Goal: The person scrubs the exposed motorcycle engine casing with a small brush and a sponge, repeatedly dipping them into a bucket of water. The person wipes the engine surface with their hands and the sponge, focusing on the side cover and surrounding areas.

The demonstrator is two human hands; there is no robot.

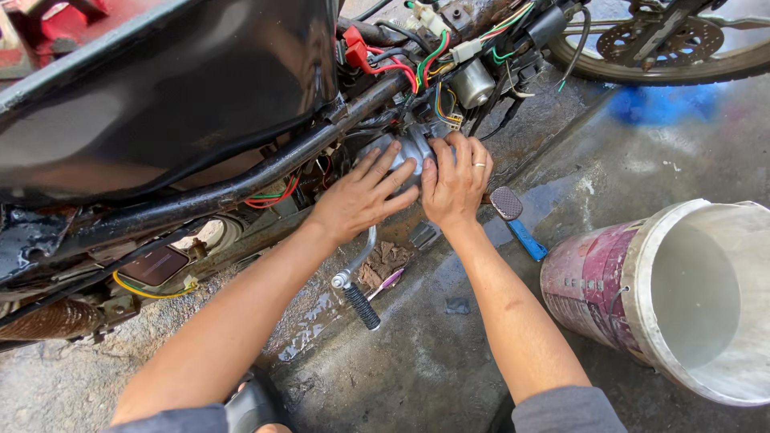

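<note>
While my left hand (362, 195) lies flat, fingers spread, on the grey engine cover (407, 149), my right hand (455, 183) presses beside it, grip open, near the kick-start lever (358, 277).

Two hands (361, 196), one bucket (593, 281), one wheel (642, 68)

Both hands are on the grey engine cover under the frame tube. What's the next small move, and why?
Probably ease the grey engine cover squarely outward. The left hand and right hand lie flat on it, fingers spread, holding no tool, and loose wires hang close above, so a straight, gentle pull seems safest.
</note>
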